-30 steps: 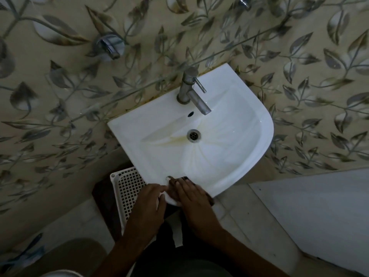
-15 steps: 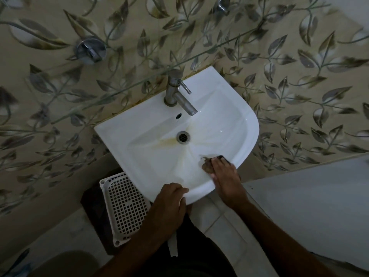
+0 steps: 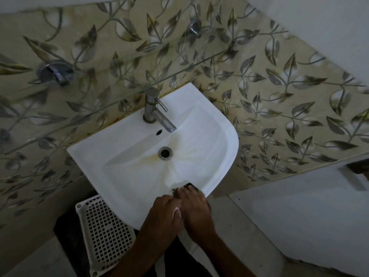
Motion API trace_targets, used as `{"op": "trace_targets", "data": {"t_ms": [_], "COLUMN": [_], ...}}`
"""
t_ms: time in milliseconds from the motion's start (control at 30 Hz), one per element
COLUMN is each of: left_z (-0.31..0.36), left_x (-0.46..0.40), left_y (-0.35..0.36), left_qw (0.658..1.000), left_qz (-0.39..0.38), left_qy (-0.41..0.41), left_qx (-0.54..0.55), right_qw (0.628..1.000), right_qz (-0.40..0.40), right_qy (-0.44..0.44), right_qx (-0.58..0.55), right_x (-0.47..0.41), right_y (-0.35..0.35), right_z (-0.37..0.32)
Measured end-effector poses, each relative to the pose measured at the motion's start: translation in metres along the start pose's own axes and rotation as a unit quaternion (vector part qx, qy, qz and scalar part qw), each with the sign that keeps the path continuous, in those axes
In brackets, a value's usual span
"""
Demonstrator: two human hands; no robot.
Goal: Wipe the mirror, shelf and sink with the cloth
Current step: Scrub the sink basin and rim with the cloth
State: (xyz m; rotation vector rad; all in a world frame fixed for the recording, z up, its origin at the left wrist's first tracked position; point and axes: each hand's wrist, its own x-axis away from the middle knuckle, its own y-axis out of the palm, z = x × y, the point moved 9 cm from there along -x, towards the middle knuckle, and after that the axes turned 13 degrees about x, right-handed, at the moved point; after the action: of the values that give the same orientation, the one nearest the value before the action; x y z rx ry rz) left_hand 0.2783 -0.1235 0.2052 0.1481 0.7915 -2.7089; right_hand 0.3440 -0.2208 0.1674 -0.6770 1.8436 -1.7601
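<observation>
The basket [image 3: 103,234] lies at 8 o'clock under the sink [image 3: 127,188]; the left hand [image 3: 163,214] rests curled on the front rim, its grasp unclear; the right hand [image 3: 194,208] presses the dark cloth [image 3: 190,185] flat at 5 o'clock, the stained drain [image 3: 165,152] lying toward 11 from it.

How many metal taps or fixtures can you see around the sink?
3: the tap mounted on the sink behind the drain, a wall fixture at upper left, and another wall fixture higher up. Others may lie outside the frame.
</observation>
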Motion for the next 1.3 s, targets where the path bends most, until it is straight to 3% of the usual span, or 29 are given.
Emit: {"op": "trace_targets", "data": {"t_ms": [300,500,667,833,1000,1133,1300], "left_z": [0.024,0.021,0.009,0.009,-0.001,-0.011,-0.023], "left_x": [-0.042,-0.054,-0.067,-0.092,-0.11,-0.122,-0.141], "left_y": [0.01,0.021,0.036,0.036,0.04,0.044,0.046], "left_qw": [0.998,0.997,0.989,0.988,0.987,0.985,0.982], "left_qz": [-0.036,-0.053,-0.1,-0.092,-0.091,-0.088,-0.076], "left_qy": [-0.014,-0.048,-0.112,-0.121,-0.127,-0.143,-0.166], "left_qx": [0.04,0.028,0.016,0.029,0.035,0.043,0.056], "right_qw": [0.981,0.971,0.975,0.981,0.978,0.992,0.995], "right_qz": [-0.05,-0.06,-0.034,-0.016,-0.002,0.02,0.041], "right_qy": [0.17,0.216,0.204,0.18,0.202,0.102,0.049], "right_qx": [0.079,0.081,0.084,0.068,-0.06,0.07,0.081], "right_x": [-0.098,-0.146,-0.125,-0.159,-0.19,-0.182,-0.224], "right_y": [-0.004,-0.004,0.005,-0.002,-0.007,-0.007,-0.014], "right_z": [0.191,0.232,0.225,0.243,0.275,0.256,0.256]}}
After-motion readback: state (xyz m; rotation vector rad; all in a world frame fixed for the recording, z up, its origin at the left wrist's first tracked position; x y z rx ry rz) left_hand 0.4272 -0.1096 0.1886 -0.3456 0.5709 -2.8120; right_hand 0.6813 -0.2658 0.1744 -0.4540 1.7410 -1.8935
